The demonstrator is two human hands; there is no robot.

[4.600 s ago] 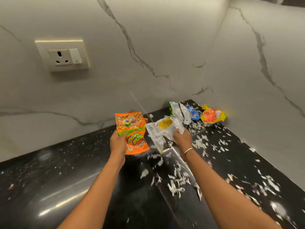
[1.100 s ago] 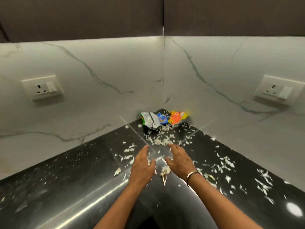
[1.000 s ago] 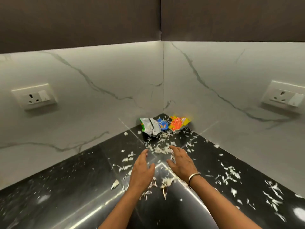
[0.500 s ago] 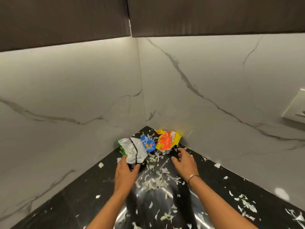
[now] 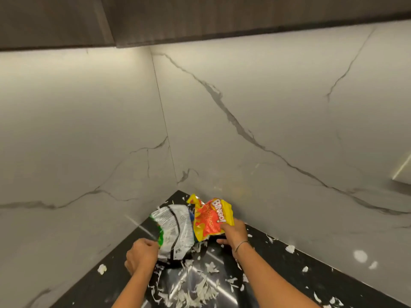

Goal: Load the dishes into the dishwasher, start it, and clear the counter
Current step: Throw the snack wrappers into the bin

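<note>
- My left hand (image 5: 142, 255) is low on the left, its fingers curled tight round the lower left edge of the silver wrapper (image 5: 175, 232).
- That wrapper is crumpled, with a green strip down its left side, and it stands up from the hand toward the corner. I cannot tell whether its bottom edge touches the counter (image 5: 273, 258).
- My right hand (image 5: 235, 232) pinches the lower right corner of the yellow wrapper (image 5: 211, 218), fingers closed on the foil. A thin bangle (image 5: 242, 243) sits on that wrist.
- The yellow wrapper has a red panel with white lettering and leans against the silver one, so the 2 touch.
- A sliver of a blue packet (image 5: 190, 216) shows between them. I cannot tell whether either hand holds it.
- Both wrappers are right in the back corner of the black counter, where the 2 marble walls (image 5: 289, 130) meet.
- White scraps (image 5: 195, 290) litter the counter, thickest between my forearms, with more scattered out to the right.
- Dark cabinets (image 5: 222, 14) run along the top, and the edge of a socket plate (image 5: 403, 168) shows at the far right.
</note>
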